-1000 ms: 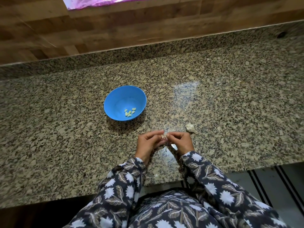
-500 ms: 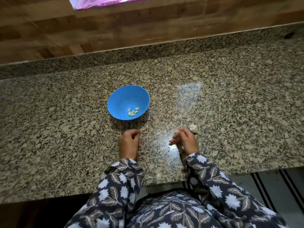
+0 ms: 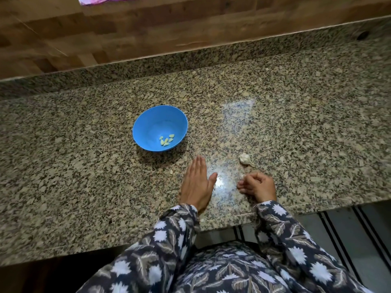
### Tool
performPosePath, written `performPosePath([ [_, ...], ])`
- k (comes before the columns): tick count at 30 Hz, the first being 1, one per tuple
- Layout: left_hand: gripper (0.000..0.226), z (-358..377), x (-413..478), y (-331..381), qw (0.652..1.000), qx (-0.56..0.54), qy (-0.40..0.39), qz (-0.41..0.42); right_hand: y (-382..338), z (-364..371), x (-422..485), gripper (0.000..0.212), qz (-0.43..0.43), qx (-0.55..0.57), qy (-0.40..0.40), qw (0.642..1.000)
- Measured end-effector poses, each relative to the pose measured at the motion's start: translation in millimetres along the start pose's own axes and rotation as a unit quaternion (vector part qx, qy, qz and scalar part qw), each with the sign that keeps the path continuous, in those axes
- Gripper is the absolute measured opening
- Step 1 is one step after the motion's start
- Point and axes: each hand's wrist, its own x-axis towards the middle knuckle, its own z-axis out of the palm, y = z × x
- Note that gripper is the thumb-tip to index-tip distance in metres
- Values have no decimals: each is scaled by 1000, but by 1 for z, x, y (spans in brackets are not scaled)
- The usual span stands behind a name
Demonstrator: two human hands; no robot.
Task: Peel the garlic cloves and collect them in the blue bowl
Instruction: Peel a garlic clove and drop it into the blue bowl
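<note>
Head camera, looking down on the kitchen counter (image 3: 88,170), speckled granite, which is carrying every item listed.

Item one: my left hand (image 3: 195,183) is lying palm down on the counter near the middle. Its fingers are straight and close together, the thumb is spreading to the right, and it is holding nothing.

Item two: my right hand (image 3: 259,187) is resting on the counter to the right of the left one and apart from it. Its fingers are curling in tight and pinching a small pale garlic piece (image 3: 242,176), only a tip of which is showing at the fingertips.

Item three: blue bowl (image 3: 148,123) is standing upright on the counter, farther off and to the left of my left hand, not touching it. Peeled cloves (image 3: 166,141), a small pale green cluster, are lying in its bottom toward the near right side.

Item four: garlic bulb (image 3: 245,159), white and papery, is lying on the counter just beyond my right hand, well to the right of the bowl.

Item five: small pale scrap (image 3: 171,171) is lying on the counter between the bowl and my left hand, just left of my fingers. Whether it is clove or skin I cannot tell.

Item six: dark flower-printed sleeves (image 3: 175,229) are covering both my forearms to the wrist.

Item seven: wooden wall (image 3: 148,28) is running along the far edge of the counter.
</note>
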Motion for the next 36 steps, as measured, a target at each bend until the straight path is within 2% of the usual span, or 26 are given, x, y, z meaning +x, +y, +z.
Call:
performPosePath([
  [4,63,-4,6,2,989,16,-41,138,4,2,-2,21,-5,23,22,999],
  [8,61,-10,3,-7,958,23,-80,273,6,9,-6,21,-20,18,57,998],
  [11,48,-8,-9,-28,938,30,-51,341,9,18,-10,20,-41,-15,63,997],
  [13,41,-10,-20,-48,933,43,-18,357,9,28,-14,20,-49,-52,52,996],
  [15,42,-16,-34,-70,931,65,5,358,11,39,-18,20,-52,-73,32,995],
  [17,45,-24,-48,-89,933,78,17,350,13,51,-23,21,-41,-49,13,998],
  [22,44,-34,-76,-123,941,62,35,330,19,78,-30,19,-50,-67,-16,996],
  [25,54,-36,-89,-140,948,80,71,298,26,95,-33,18,-33,-74,-41,996],
  [28,27,-41,-103,-143,947,94,135,276,30,114,-36,19,-53,-116,-90,988],
  [30,28,-42,-108,-138,945,103,172,258,29,123,-39,18,-75,-155,-116,978],
  [33,14,-38,-108,-126,956,106,190,196,29,132,-40,21,-68,-169,-154,971],
  [36,25,-32,-107,-119,976,106,171,83,32,134,-42,23,-31,-149,-201,968],
])
